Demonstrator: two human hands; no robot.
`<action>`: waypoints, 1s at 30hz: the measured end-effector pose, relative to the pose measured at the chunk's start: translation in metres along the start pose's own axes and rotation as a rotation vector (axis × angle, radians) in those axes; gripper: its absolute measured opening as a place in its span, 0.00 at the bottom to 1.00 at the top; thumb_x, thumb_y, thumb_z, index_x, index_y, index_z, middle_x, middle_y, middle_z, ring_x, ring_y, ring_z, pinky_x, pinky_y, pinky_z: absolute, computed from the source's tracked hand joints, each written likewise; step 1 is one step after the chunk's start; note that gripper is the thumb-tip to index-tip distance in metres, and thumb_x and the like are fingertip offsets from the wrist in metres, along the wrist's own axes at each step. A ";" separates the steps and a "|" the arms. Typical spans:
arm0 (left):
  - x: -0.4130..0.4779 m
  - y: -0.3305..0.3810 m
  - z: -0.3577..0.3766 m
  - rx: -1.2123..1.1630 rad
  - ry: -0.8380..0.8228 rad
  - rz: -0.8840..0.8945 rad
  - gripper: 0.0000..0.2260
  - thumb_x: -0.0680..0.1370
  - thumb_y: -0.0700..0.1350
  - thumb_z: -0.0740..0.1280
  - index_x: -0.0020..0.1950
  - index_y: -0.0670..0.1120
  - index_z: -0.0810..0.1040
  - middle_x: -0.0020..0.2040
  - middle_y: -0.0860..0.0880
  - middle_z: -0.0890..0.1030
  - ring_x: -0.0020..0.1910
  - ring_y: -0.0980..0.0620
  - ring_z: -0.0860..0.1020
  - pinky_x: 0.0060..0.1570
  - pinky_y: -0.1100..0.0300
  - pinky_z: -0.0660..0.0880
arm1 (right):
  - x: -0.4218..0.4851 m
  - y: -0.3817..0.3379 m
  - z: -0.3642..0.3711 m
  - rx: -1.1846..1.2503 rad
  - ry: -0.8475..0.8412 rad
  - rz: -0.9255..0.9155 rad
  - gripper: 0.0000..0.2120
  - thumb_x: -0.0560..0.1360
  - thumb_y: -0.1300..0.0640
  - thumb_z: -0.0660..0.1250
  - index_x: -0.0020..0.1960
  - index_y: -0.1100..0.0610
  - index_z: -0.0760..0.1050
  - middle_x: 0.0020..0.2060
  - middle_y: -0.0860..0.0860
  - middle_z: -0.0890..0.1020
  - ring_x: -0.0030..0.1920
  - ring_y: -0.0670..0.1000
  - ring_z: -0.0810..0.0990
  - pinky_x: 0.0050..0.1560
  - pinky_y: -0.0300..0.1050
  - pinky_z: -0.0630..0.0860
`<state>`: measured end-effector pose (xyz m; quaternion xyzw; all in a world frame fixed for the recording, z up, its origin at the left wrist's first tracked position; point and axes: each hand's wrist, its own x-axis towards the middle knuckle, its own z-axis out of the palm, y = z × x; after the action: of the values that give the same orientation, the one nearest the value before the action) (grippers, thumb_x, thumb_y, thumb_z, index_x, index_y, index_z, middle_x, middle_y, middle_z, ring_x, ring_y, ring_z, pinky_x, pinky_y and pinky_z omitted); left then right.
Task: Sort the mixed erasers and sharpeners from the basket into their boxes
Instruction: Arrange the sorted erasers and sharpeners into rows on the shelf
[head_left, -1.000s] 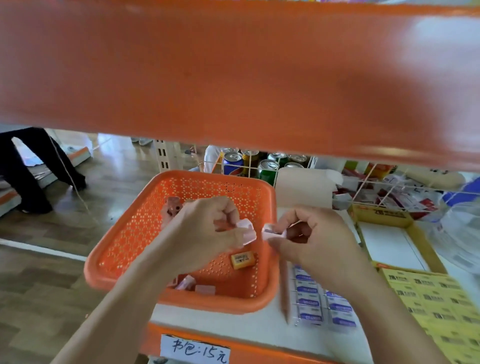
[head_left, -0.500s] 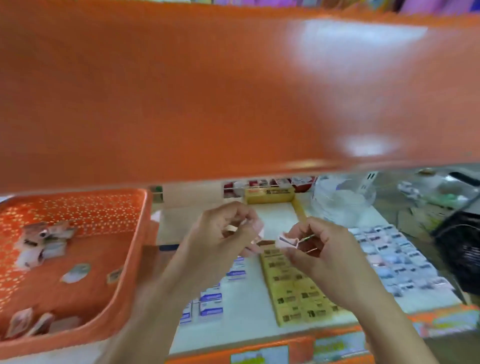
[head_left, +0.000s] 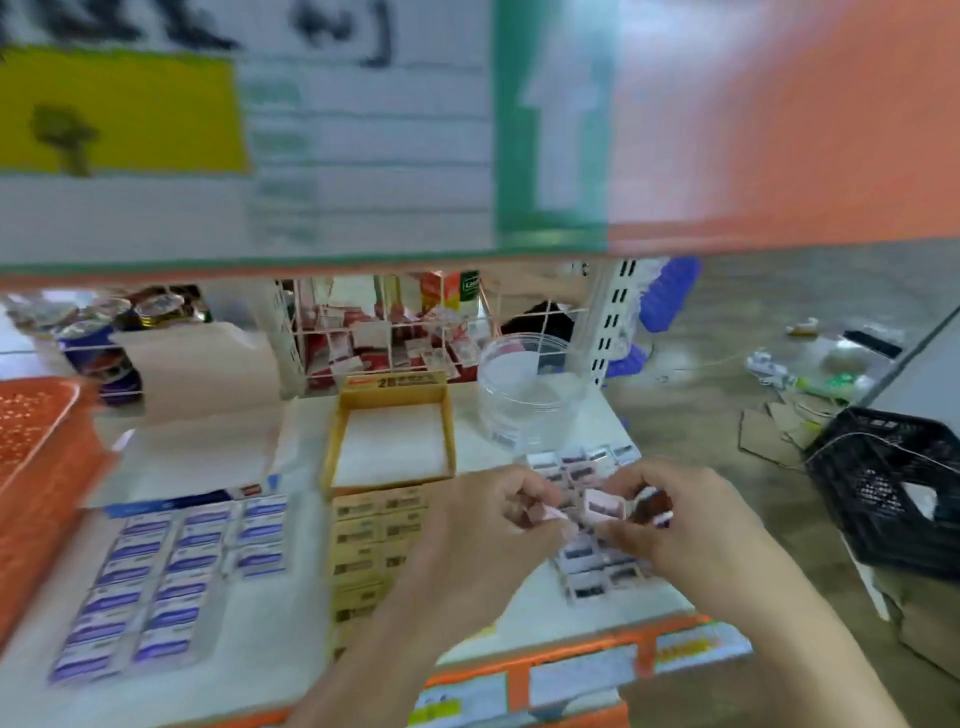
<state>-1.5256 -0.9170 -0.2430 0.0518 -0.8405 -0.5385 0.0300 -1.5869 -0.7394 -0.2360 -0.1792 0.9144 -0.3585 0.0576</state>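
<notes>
Head view, heavily motion-blurred.

- The orange basket (head_left: 47, 467) is seen at the left edge of the white shelf board (head_left: 270, 654), cut off by the frame. Its contents cannot be made out.
- Blue-labelled erasers (head_left: 171, 571) are laid in flat rows at the front left of the board, just right of the basket.
- The yellow box (head_left: 393, 395) is set at mid-board, and its inside is seen as bare white. Yellow-labelled erasers (head_left: 374, 525) are packed in rows directly in front of it, running to the front edge.
- A clear tub (head_left: 530, 400) is stood at the back right, just beside the box.
- Dark-labelled white pieces (head_left: 587, 465) are ranged in rows at the front right corner and are partly covered by the hands. Eraser or sharpener cannot be told.
- The left hand (head_left: 483, 519) is held between the yellow-labelled rows and the dark-labelled rows. Its fingers are curled, and a small pink piece (head_left: 543, 514) is pinched at the fingertips.
- The right hand (head_left: 696, 525) is held over the front right corner, with thumb and fingers closed on a pale pink block (head_left: 602, 506). Something dark is glimpsed within the curled fingers but is not identified.
- The two held pieces are close together; contact cannot be resolved.
- A black crate (head_left: 893, 483) is noted on the floor, well apart to the right of the shelf.
</notes>
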 end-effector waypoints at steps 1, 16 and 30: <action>0.001 0.000 0.006 0.031 0.014 -0.005 0.04 0.71 0.50 0.74 0.41 0.58 0.81 0.32 0.59 0.79 0.33 0.62 0.75 0.35 0.68 0.70 | 0.000 0.005 -0.005 -0.034 -0.023 -0.014 0.09 0.67 0.59 0.76 0.38 0.47 0.78 0.37 0.45 0.79 0.36 0.42 0.76 0.35 0.31 0.71; -0.016 -0.007 0.042 0.253 0.007 0.045 0.07 0.71 0.50 0.74 0.45 0.58 0.79 0.46 0.60 0.75 0.46 0.68 0.74 0.44 0.76 0.68 | 0.003 0.034 -0.014 -0.036 -0.359 -0.064 0.10 0.63 0.59 0.73 0.35 0.46 0.75 0.30 0.44 0.78 0.29 0.41 0.72 0.32 0.34 0.69; -0.018 -0.027 0.056 0.358 0.049 0.070 0.08 0.74 0.52 0.71 0.49 0.57 0.74 0.46 0.62 0.68 0.46 0.65 0.71 0.46 0.72 0.69 | 0.000 0.036 -0.003 -0.161 -0.311 -0.020 0.09 0.65 0.57 0.71 0.37 0.49 0.72 0.34 0.46 0.78 0.33 0.41 0.73 0.33 0.35 0.71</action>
<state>-1.5118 -0.8754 -0.2906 0.0402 -0.9232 -0.3775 0.0594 -1.5981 -0.7129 -0.2582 -0.2456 0.9183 -0.2529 0.1800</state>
